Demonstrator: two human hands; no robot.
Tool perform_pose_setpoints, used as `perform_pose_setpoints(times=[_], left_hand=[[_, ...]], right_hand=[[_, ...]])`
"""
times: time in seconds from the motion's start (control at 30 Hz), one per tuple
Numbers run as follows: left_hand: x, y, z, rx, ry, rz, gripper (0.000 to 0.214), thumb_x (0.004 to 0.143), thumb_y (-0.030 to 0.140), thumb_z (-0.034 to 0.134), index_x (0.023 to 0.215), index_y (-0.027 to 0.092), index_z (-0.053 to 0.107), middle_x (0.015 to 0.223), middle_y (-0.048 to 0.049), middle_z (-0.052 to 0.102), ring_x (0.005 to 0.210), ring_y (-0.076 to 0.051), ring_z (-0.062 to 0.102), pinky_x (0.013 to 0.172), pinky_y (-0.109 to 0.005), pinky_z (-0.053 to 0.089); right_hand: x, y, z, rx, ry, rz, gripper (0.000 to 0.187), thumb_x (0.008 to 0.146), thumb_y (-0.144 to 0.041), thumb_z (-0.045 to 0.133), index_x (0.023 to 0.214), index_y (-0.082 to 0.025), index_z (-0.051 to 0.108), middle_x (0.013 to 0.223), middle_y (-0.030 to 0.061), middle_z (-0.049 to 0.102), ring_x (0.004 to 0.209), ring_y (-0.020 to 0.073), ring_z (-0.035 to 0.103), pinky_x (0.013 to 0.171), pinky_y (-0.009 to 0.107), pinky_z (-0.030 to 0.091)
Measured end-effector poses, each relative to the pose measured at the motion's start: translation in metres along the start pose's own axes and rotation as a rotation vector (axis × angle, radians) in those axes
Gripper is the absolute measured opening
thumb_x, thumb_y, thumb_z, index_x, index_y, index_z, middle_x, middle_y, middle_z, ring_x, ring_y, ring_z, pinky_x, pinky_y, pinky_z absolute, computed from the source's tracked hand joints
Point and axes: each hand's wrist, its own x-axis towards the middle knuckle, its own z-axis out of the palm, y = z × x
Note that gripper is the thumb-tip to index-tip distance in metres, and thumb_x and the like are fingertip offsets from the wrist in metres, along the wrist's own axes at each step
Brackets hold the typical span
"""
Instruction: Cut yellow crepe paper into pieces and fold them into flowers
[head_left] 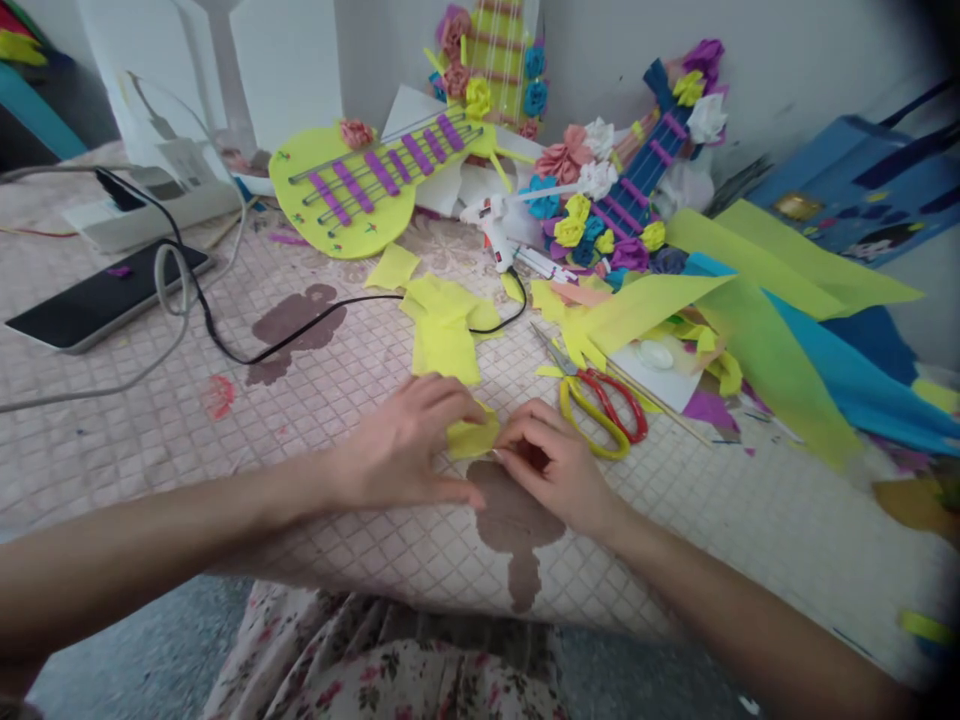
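Observation:
My left hand point(409, 445) and my right hand point(551, 465) meet near the table's front edge, both pinched on a small yellow paper piece point(472, 437) held just above the cloth. My left fingers curl over its left side; my right fingertips grip its right edge. More cut yellow paper pieces point(444, 330) lie just behind it. Scissors point(600, 400) with red and yellow handles rest right beside my right hand.
A white glue gun point(495, 228) with a black cord point(225, 345) lies mid-table. Behind are a yellow paper guitar point(360, 185), a blue guitar with paper flowers point(637, 170), and green and blue paper sheets point(780, 330). A tablet point(101, 295) sits at left.

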Motion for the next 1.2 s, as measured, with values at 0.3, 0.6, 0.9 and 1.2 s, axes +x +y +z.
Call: perform_pose_setpoints(times=[0.3,0.6,0.9,1.2], left_hand=[[-0.016,-0.002,0.013,0.065,-0.181,0.042,0.017,0.093,0.019,0.044,0.087,0.017,0.06,0.091,-0.0052,0.061,0.088,-0.018,0.053,0.084,-0.034,0.039],[-0.014,-0.007,0.004,-0.131,-0.171,0.035,0.011,0.087,0.014,0.052,0.086,0.017,0.063,0.093,-0.0047,0.063,0.09,-0.016,0.055,0.085,-0.032,0.04],[-0.006,-0.008,-0.002,-0.201,-0.256,0.015,0.011,0.086,0.013,0.054,0.083,0.018,0.063,0.091,-0.0038,0.064,0.089,-0.016,0.056,0.086,-0.033,0.038],[0.0,-0.005,0.005,-0.183,-0.237,-0.082,0.009,0.084,0.014,0.054,0.082,0.017,0.062,0.087,-0.0034,0.062,0.084,-0.016,0.056,0.082,-0.033,0.037]], right_hand=[[-0.005,0.009,-0.007,-0.003,-0.219,-0.087,0.005,0.087,-0.016,0.054,0.086,-0.02,0.057,0.089,0.0035,0.053,0.081,0.0145,0.054,0.071,0.028,0.046],[-0.006,0.011,-0.01,0.011,-0.24,-0.093,0.008,0.088,-0.015,0.053,0.088,-0.02,0.059,0.09,0.0036,0.052,0.084,0.0151,0.054,0.074,0.029,0.046],[0.002,0.002,-0.014,0.044,-0.29,0.047,0.006,0.085,-0.013,0.057,0.084,-0.019,0.058,0.091,0.0023,0.053,0.074,0.0118,0.052,0.065,0.025,0.043],[0.006,-0.006,-0.008,0.018,-0.227,0.151,0.013,0.079,-0.009,0.06,0.079,-0.02,0.054,0.09,0.0007,0.05,0.072,0.0109,0.051,0.063,0.024,0.043]])
